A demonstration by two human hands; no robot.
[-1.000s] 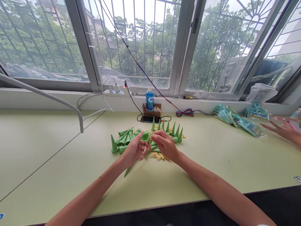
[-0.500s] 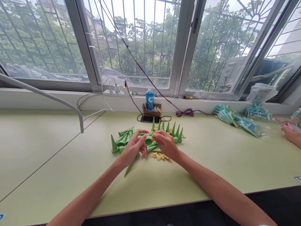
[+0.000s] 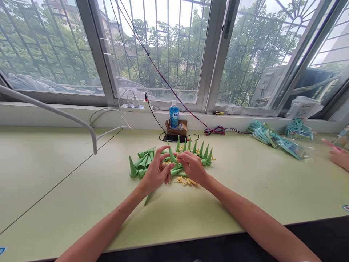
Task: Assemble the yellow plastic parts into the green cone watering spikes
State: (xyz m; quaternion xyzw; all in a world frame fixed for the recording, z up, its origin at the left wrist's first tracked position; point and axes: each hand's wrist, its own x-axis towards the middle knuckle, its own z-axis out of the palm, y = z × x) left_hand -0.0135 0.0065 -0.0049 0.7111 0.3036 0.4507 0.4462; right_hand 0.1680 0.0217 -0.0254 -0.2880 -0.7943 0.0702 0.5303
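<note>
Between my hands a green plastic cone spike (image 3: 172, 155) stands tip up, leaning a little left. My left hand (image 3: 158, 170) curls round it, thumb and index finger at its sides. My right hand (image 3: 193, 168) is pinched close against the cone's right side; whatever its fingertips grip is hidden. Several green cone spikes (image 3: 144, 160) lie heaped to the left, one upright cone (image 3: 132, 168) at the heap's edge. Behind my right hand, more cones (image 3: 201, 149) stand in a row. Small yellow pegs (image 3: 186, 181) lie under my right wrist.
A blue bottle (image 3: 173, 115) stands by a small cardboard box (image 3: 183, 127) at the wall, a phone (image 3: 174, 138) before it. Bagged teal hangers (image 3: 278, 140) lie at the right. Another person's hand (image 3: 340, 158) shows at the right edge. A white tube (image 3: 68, 112) arches at left.
The cone between my hands has turned from its open end facing me to tip up. My left fingers have shifted round it. The other person's hand has moved slightly.
</note>
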